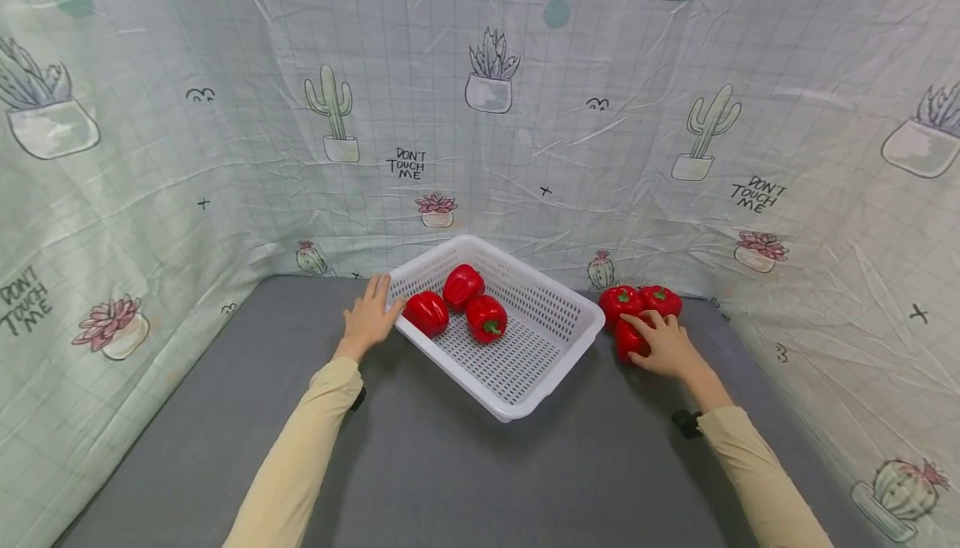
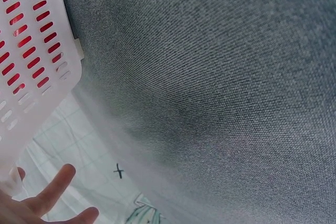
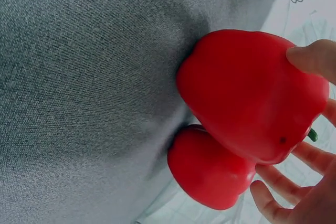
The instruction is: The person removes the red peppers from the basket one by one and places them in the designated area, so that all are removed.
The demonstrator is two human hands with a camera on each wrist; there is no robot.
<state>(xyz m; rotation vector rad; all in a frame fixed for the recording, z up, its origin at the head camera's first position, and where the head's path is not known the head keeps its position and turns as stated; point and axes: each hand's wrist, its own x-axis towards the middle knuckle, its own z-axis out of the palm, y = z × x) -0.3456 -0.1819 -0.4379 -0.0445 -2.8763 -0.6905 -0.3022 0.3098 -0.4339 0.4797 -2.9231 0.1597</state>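
Note:
My right hand grips a red bell pepper, with the thumb on one side and fingers on the other. That pepper rests on the grey table, against two more red bell peppers behind it. My left hand touches the left corner of a white plastic basket; its fingers are extended and spread, the thumb at the rim. Inside the basket, toward its left end, lie three red bell peppers. The left wrist view shows red through the slots of the basket wall.
A grey cloth surface covers the table. Behind it and along both sides hangs a pale curtain printed with potted cacti and lettering. A dark wrist device sits below the right wrist.

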